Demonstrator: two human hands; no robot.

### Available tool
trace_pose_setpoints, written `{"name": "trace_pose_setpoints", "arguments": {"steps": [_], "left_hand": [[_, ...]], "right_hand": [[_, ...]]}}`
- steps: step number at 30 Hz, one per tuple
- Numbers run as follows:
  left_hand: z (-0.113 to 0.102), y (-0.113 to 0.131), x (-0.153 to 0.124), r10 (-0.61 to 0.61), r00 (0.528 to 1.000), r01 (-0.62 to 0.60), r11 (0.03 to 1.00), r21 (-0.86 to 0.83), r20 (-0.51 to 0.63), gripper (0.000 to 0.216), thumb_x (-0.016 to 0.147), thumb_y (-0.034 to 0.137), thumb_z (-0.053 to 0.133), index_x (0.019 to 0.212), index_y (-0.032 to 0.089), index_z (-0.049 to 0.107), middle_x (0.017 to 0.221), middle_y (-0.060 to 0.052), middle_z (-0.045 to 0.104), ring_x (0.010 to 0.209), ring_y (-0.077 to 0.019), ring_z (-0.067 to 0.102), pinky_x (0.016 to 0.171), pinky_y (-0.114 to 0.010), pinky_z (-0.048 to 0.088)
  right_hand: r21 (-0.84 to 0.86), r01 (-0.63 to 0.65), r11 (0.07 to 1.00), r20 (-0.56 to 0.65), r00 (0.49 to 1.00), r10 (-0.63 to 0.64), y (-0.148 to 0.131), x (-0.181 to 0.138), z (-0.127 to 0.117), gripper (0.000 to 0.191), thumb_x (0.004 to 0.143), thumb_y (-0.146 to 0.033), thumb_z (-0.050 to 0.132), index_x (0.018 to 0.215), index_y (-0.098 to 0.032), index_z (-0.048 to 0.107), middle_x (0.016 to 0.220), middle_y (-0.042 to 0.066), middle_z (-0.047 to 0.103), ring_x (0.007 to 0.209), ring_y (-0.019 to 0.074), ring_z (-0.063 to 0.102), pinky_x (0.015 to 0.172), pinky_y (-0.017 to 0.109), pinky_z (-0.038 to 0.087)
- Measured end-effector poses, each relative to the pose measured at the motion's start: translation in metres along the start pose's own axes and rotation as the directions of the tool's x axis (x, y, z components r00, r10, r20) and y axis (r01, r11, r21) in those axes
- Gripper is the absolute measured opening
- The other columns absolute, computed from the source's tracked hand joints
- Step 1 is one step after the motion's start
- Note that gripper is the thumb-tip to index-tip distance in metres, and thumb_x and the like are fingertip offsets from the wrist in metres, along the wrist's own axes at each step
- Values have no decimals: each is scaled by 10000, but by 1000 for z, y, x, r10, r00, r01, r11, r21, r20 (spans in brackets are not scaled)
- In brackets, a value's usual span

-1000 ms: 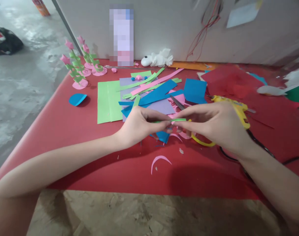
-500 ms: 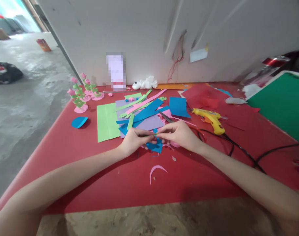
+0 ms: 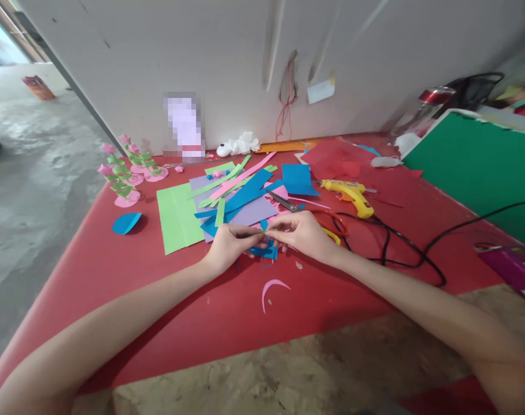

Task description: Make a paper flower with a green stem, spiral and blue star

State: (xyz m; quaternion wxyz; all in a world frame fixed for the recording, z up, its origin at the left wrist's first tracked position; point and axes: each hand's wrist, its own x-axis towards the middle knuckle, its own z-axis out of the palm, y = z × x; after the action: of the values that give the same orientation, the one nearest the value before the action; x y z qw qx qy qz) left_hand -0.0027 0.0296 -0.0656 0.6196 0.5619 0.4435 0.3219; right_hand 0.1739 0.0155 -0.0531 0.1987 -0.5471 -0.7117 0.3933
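My left hand (image 3: 231,245) and my right hand (image 3: 300,232) meet over the red table (image 3: 167,300), fingertips pinched together on a thin green paper strip (image 3: 264,231). Both hands are closed on it. Under them lies a blue paper scrap (image 3: 264,251). Just behind is a pile of blue, green, pink and purple paper strips (image 3: 238,193) on a light green sheet (image 3: 176,216). Scissors (image 3: 314,216) lie right beside my right hand.
A yellow glue gun (image 3: 351,195) with a black cord (image 3: 400,245) lies to the right. Pink paper flowers on green stems (image 3: 121,173) stand at the back left, a blue paper disc (image 3: 126,222) near them. A green board (image 3: 482,173) leans at right. A pink crescent scrap (image 3: 271,288) lies near the front.
The view has pulled back and swung right, so my hands look smaller and farther away. They still pinch the green strip between them, fingertips now closer together.
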Motion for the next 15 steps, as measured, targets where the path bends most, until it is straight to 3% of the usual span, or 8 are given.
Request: {"name": "trace_pose_setpoints", "arguments": {"steps": [3,5,8,10,12,15], "left_hand": [[0,0,-1,-8,1000,8,1000,-8,-1,191,699,250,668,823,115,722,741,-66,749,678,-176,717,505,-190,570],[0,0,-1,-13,1000,13,1000,-18,0,187,697,250,671,812,109,715,772,-73,750,708,-175,720,495,-170,559],[1,0,-2,-20,1000,21,999,-31,6,195,685,264,688,789,100,710,820,-89,750,726,-179,721,491,-163,551],[1,1,-2,-25,1000,25,999,-35,10,211,682,273,694,798,97,710,833,-96,748,723,-181,720,497,-169,553],[2,1,-2,-28,1000,28,999,-34,12,224,684,277,694,813,94,709,837,-100,748,714,-178,719,502,-170,552],[2,2,-1,-29,999,29,999,-22,14,222,683,277,696,807,93,708,842,-103,747,704,-169,718,500,-162,543]], "right_hand": [[-107,13,994,-58,998,-20,7,-10,-16,322,875,-390,517,1011,-102,562,903,42,578,796,94,560,722,274,512],[-193,-51,980,-176,984,17,20,-20,-39,326,867,-392,529,1023,-108,565,926,47,581,822,102,561,754,294,510],[-255,-260,931,-467,877,117,50,-35,-84,346,886,-381,492,1126,-133,528,1122,87,536,997,149,536,865,360,491],[-241,-393,887,-571,797,198,74,-39,-110,375,882,-378,499,1162,-129,509,1163,97,516,1041,170,524,884,385,485],[-209,-488,848,-591,753,288,97,-37,-127,361,883,-377,499,1145,-129,521,1146,93,527,1030,163,530,885,377,485],[-145,-523,840,-574,736,360,122,-29,-135,362,882,-386,499,1137,-132,528,1135,87,534,1024,164,535,880,370,487]]}}
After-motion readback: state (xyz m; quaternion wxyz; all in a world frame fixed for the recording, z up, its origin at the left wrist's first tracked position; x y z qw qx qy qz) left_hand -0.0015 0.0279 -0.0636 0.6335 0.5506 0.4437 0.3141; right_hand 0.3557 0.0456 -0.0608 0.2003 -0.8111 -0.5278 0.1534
